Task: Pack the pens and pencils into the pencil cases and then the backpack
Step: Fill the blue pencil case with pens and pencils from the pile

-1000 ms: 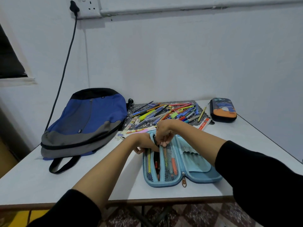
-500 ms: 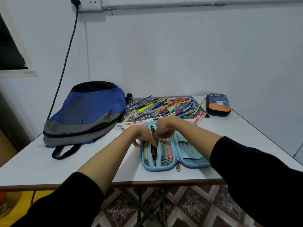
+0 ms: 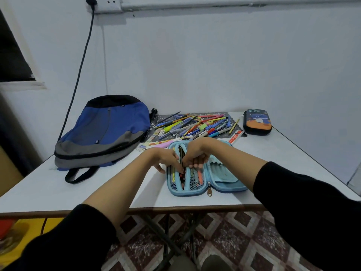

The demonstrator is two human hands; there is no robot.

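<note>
Two hands crowd my blue pencil case [image 3: 224, 178]: right hand [image 3: 195, 155] grips it with curled fingers, left hand [image 3: 168, 159] I cannot tell; backpack [image 3: 109, 130], pens [image 3: 195, 124] beyond.

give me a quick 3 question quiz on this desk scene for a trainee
1. True or false: the blue case lies open.
2. On which side of the loose pens does the backpack lie? A left, B right, C on top of them.
3. Fill in: the left hand and right hand both work at the ___ case.
Key: 1 true; 2 A; 3 blue.
</note>
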